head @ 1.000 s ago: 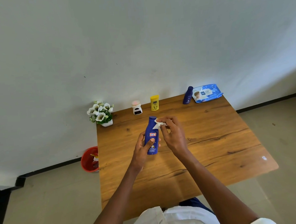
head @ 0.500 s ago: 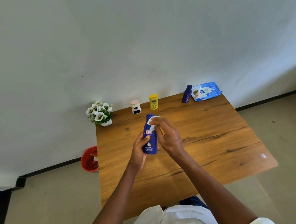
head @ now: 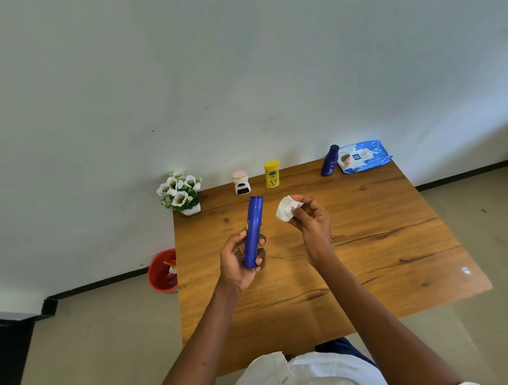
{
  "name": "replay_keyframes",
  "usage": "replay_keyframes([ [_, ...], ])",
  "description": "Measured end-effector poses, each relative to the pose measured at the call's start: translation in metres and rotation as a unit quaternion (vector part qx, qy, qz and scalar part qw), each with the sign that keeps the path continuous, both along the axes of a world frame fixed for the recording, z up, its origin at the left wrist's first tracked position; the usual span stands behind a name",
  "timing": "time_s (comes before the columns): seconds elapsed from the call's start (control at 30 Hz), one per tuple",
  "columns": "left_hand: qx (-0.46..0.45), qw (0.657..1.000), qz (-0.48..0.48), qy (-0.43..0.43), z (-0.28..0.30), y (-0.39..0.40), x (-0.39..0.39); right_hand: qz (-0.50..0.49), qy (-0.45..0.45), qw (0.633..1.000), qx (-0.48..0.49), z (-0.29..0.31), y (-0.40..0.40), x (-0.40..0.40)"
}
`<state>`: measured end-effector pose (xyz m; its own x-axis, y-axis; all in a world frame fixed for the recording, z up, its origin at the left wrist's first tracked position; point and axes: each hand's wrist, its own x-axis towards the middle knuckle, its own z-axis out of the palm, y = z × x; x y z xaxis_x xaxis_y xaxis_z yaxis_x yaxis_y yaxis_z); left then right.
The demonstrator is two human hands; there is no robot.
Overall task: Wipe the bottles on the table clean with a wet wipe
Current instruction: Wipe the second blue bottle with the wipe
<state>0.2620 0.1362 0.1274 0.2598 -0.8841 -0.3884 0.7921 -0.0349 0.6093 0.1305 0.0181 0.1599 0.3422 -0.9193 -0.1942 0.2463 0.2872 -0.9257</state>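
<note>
My left hand (head: 240,260) grips the lower part of a tall blue bottle (head: 253,226), held upright above the wooden table (head: 369,244) with its narrow side toward me. To its right, my right hand (head: 311,223) pinches a crumpled white wet wipe (head: 286,208), which is apart from the bottle. Along the table's far edge stand a small white bottle with a pink cap (head: 241,182), a yellow bottle (head: 272,174) and a small dark blue bottle (head: 330,160).
A blue wet-wipe pack (head: 363,156) lies at the far right corner. A small pot of white flowers (head: 181,193) stands at the far left corner. A red bucket (head: 161,271) sits on the floor left of the table. The wall is directly behind.
My right hand has lifted the wipe off the bottle's top and moved right. My left hand has turned the bottle, so its label no longer faces me.
</note>
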Motion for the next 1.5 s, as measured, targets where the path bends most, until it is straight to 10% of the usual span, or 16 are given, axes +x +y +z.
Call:
replay_keyframes([
  [0.3, 0.017, 0.999, 0.009, -0.027, 0.006, -0.006, -0.007, 0.018, 0.085, 0.993, -0.08, 0.005, 0.01, 0.015],
  [0.57, 0.058, 0.955, 0.048, -0.288, 0.003, -0.014, -0.02, 0.004, 0.161, 0.982, -0.096, 0.007, 0.021, 0.026],
  [0.83, 0.064, 0.894, 0.089, -0.434, 0.005, -0.015, -0.023, 0.054, 0.301, 0.838, -0.451, -0.016, 0.02, 0.015],
  [0.93, 0.087, 0.907, 0.097, -0.4, 0.003, -0.015, -0.016, 0.093, 0.291, 0.83, -0.467, -0.024, 0.015, 0.007],
  [1.1, 0.113, 0.939, 0.112, -0.306, -0.003, -0.017, -0.005, 0.047, 0.253, 0.954, -0.154, -0.03, 0.006, -0.001],
  [1.5, 0.077, 0.995, 0.047, 0.046, -0.006, -0.006, 0.005, 0.063, 0.047, 0.997, 0.004, -0.003, -0.009, 0.002],
])
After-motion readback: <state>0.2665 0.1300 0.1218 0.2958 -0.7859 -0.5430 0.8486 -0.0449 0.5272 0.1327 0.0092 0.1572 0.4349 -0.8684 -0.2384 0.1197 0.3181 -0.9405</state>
